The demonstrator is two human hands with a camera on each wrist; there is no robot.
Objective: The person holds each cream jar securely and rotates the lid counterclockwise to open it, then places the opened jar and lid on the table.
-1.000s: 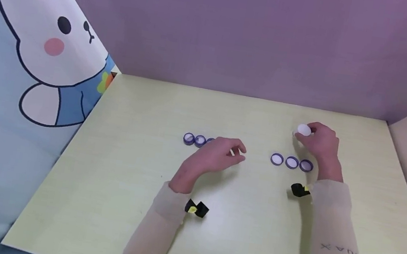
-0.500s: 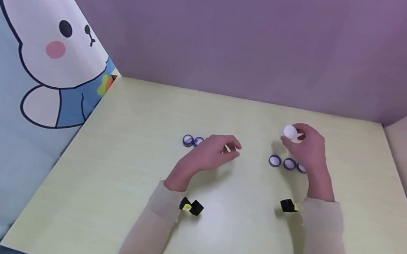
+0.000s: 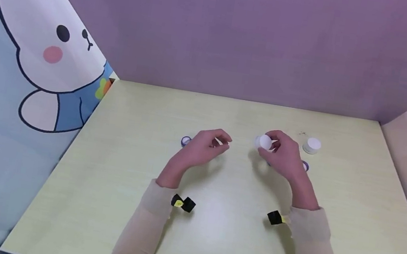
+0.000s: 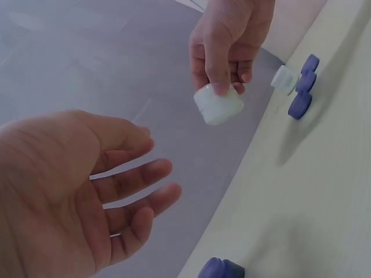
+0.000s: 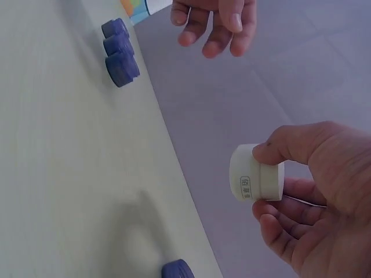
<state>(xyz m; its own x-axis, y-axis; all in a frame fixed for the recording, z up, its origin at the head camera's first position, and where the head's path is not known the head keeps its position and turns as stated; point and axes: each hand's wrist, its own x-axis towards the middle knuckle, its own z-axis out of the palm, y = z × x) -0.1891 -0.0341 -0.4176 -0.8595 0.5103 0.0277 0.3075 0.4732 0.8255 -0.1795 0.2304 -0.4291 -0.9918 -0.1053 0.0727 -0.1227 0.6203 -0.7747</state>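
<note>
Leftmost on the table [image 3: 98, 199], a row of three purple discs [image 5: 117, 44] is seen close together in the right wrist view; in the head view most of it is hidden by the left hand [image 3: 202, 148]. That hand is held above the table with nothing in its grasp, its fingers loosely bent, the thumb parted from them and the gap turned to the right.

Farther right, a white jar [image 3: 264, 142] is carried clear of the surface, its shadow cast on the nearer side. It lies directly right of the left fingertips, only slightly nearer than level with them, and is separated from them by open air; by judgement, any meeting of hand and jar turns on this sideways gap. No long axis is offered by so squat a shape; its flat round end is turned upward, though its exact lean cannot be told.

The jar is pinched between thumb and fingers by the right hand [image 3: 285, 157], clearly the nearer hand, by which it is gripped from the right. Partly covered beneath, another row of purple discs [image 4: 306, 81] is found, and just beyond its right end a second white jar [image 3: 311, 146] is stood upright.
</note>
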